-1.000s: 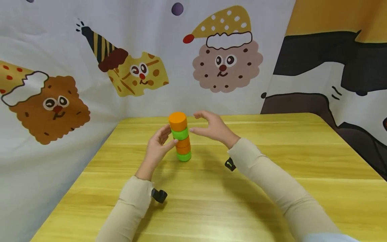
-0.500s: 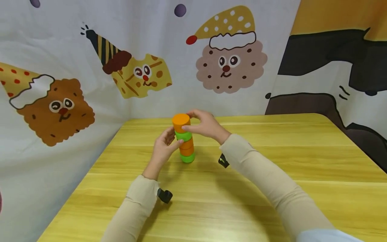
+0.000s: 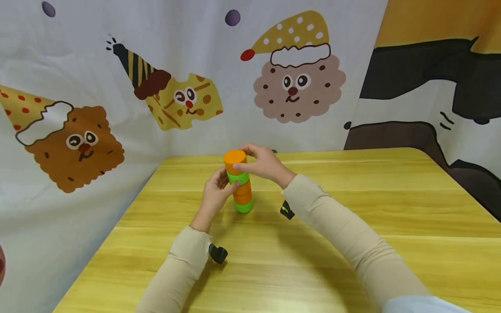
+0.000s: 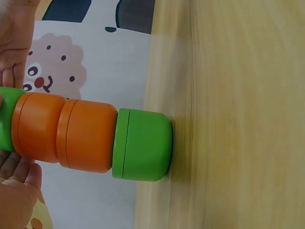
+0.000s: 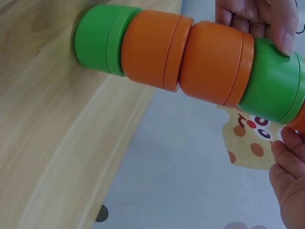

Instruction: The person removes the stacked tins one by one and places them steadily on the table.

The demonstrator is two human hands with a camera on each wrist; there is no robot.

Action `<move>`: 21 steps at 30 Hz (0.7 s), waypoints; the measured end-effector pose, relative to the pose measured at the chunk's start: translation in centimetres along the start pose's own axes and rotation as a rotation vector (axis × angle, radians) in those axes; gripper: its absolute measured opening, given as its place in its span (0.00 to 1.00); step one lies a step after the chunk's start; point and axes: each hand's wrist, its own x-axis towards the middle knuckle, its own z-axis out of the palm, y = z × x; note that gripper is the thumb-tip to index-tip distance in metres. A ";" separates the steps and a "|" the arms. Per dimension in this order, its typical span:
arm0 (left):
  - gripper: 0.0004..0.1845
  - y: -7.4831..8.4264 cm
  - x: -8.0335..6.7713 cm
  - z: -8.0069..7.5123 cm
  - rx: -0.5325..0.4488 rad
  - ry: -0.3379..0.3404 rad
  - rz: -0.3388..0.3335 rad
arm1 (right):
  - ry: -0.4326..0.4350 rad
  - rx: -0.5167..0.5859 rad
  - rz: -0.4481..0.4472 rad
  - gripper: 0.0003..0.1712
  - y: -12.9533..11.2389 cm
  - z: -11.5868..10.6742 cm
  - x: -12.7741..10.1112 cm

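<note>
A single upright stack of round lidded jars stands on the table. Its bottom green jar [image 4: 145, 145] sits on the wood, with an orange jar [image 4: 88, 136] and another orange jar [image 4: 40, 126] above. My left hand [image 3: 214, 193] holds the upper green jar [image 5: 269, 81], thumb in front and fingers at the far side. On top is an orange jar [image 3: 235, 155], which my right hand [image 3: 264, 164] grips between thumb and fingers. The fingers behind it are mostly hidden in the head view. The stack leans slightly to the left in that view.
The wooden table [image 3: 332, 243] reaches back to a cloth [image 3: 188, 143] printed with cartoon biscuits and cheese. A black wrist camera [image 3: 218, 253] is worn on the left wrist, and another black wrist camera [image 3: 287, 210] on the right.
My right hand has come in from the right and taken hold of the top orange jar. My left hand stays around the upper green jar. The head view has shifted slightly.
</note>
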 end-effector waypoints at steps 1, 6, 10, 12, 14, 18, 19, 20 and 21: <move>0.29 0.2 -0.1 0.1 0.005 0.002 -0.001 | 0.001 0.006 -0.003 0.23 0.0 0.1 0.0; 0.29 0.3 -0.3 0.1 0.010 0.017 -0.017 | 0.002 0.039 -0.016 0.23 0.3 0.3 0.0; 0.29 0.1 -0.2 0.1 0.010 0.016 -0.016 | 0.007 0.063 -0.019 0.22 0.5 0.4 0.1; 0.29 0.1 -0.2 0.1 0.012 0.013 -0.012 | 0.014 0.071 -0.020 0.22 0.5 0.3 0.1; 0.30 0.1 -0.2 0.1 0.016 0.011 -0.009 | 0.019 0.077 -0.022 0.22 0.5 0.3 0.1; 0.30 0.2 -0.1 0.1 0.015 0.010 -0.008 | 0.032 0.072 -0.012 0.23 0.2 0.1 -0.1; 0.29 0.2 -0.1 0.1 0.011 0.011 -0.006 | 0.038 0.070 -0.009 0.23 0.0 0.1 -0.1; 0.29 0.2 -0.1 0.1 0.006 0.012 -0.004 | 0.045 0.066 -0.008 0.23 -0.1 0.0 -0.1; 0.29 0.2 -0.1 0.1 0.000 0.014 -0.004 | 0.053 0.066 -0.008 0.23 -0.3 -0.2 -0.1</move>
